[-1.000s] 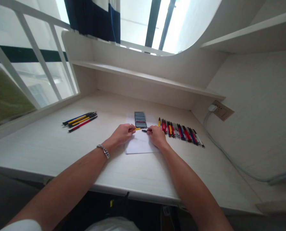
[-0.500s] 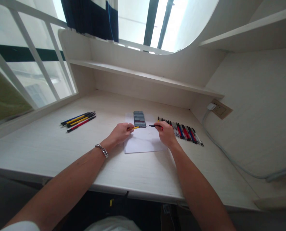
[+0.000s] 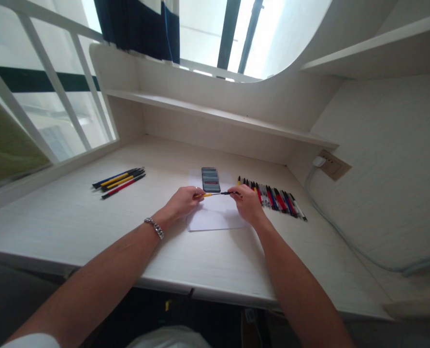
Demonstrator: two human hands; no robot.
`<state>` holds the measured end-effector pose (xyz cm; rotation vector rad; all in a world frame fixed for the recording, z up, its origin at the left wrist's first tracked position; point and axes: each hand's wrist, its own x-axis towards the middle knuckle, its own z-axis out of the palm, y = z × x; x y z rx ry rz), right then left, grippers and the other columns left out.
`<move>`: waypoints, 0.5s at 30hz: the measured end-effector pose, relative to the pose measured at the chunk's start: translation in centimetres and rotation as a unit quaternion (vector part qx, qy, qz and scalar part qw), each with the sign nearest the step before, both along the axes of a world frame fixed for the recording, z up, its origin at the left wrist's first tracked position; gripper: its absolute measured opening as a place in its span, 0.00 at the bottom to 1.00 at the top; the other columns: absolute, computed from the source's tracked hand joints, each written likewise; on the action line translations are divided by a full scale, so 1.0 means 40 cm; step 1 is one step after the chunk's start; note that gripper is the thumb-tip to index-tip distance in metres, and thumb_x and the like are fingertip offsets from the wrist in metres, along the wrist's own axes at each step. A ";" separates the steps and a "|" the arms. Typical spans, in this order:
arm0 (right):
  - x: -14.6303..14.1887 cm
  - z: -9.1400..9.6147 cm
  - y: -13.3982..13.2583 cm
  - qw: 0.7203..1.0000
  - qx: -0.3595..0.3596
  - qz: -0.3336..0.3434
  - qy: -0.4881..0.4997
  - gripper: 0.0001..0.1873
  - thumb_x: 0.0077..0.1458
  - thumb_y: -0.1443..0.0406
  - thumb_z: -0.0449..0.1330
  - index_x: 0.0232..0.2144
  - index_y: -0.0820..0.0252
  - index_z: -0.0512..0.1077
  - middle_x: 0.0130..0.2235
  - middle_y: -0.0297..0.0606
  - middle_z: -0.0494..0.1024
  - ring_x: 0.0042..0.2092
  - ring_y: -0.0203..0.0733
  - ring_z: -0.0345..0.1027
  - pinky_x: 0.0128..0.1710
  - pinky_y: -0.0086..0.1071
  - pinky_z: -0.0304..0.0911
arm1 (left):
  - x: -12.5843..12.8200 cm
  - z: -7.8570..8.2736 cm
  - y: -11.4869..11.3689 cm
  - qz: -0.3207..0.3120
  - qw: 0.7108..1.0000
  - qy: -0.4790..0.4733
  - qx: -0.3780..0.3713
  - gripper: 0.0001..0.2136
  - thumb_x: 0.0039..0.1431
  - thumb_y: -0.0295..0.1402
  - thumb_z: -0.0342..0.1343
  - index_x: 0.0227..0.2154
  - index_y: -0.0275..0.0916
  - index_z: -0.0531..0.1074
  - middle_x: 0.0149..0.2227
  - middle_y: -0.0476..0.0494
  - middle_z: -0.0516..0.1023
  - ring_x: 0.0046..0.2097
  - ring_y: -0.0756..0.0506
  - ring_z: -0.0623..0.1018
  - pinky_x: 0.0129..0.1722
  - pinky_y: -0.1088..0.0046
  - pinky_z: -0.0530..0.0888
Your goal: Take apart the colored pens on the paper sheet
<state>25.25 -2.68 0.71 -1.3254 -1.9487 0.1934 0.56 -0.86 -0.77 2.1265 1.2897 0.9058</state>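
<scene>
Left hand (image 3: 180,203) grips a yellow pen (image 3: 207,195), right hand (image 3: 247,204) a black pen (image 3: 231,193), any lettering unreadable.

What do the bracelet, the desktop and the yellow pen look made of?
The bracelet looks like polished steel or silver: chunky links with bright highlights. The desktop seems white laminate, matte with faint wood-grain lines. The yellow pen looks like smooth plastic, though it is too small to be sure.

Left hand (image 3: 180,203) pinches a yellow pen (image 3: 208,195), right hand (image 3: 248,204) a black pen (image 3: 230,193)
</scene>
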 end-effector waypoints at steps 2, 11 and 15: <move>-0.015 -0.003 -0.006 1.000 -0.003 0.017 -0.003 0.11 0.59 0.72 0.60 0.38 0.55 0.80 0.39 0.40 0.80 0.40 0.42 0.72 0.43 0.35 0.66 | 0.002 -0.004 0.001 -0.017 1.000 0.008 0.002 0.11 0.58 0.33 0.58 0.39 0.40 0.82 0.37 0.41 0.83 0.37 0.43 0.78 0.40 0.67 0.71; -0.038 -0.020 -0.013 0.996 0.029 0.077 0.030 0.12 0.57 0.74 0.61 0.36 0.54 0.82 0.39 0.39 0.81 0.41 0.42 0.74 0.45 0.35 0.67 | -0.002 -0.004 -0.002 -0.083 0.995 0.052 -0.007 0.13 0.62 0.36 0.53 0.38 0.41 0.83 0.35 0.45 0.83 0.35 0.45 0.77 0.36 0.71 0.69; -0.032 -0.018 -0.013 0.994 0.025 0.095 0.057 0.11 0.55 0.75 0.63 0.34 0.55 0.82 0.38 0.39 0.81 0.39 0.41 0.75 0.44 0.35 0.68 | 0.002 0.005 -0.007 -0.082 0.995 0.060 -0.017 0.12 0.61 0.35 0.54 0.38 0.41 0.83 0.35 0.45 0.83 0.35 0.45 0.77 0.36 0.72 0.68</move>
